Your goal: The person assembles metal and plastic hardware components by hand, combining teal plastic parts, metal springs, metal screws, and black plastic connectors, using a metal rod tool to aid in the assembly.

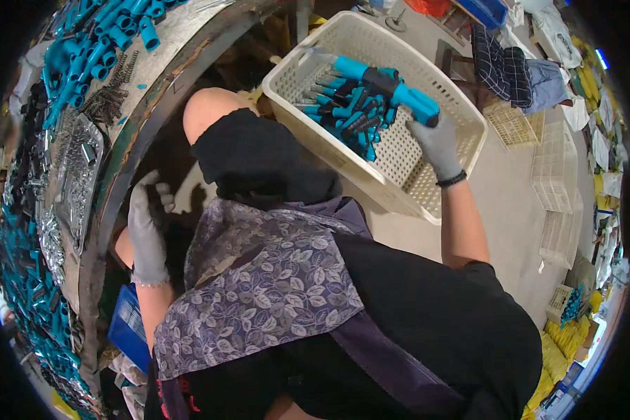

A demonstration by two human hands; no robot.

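My right hand, in a grey glove, grips the near end of a long teal-and-black plastic-bodied tool. The tool is held over the white perforated crate, its far end pointing up and left. Below it in the crate lies a heap of similar teal-and-black tools, several with metal tips toward the left. My left hand, also gloved in grey, hangs beside the workbench edge with its fingers loosely bent and apart. Nothing shows in it.
On the curved workbench at left lie teal plastic tubes, dark springs and a metal tray of small shiny parts. A blue bin sits under the bench. White crates and a stool with draped cloths stand right.
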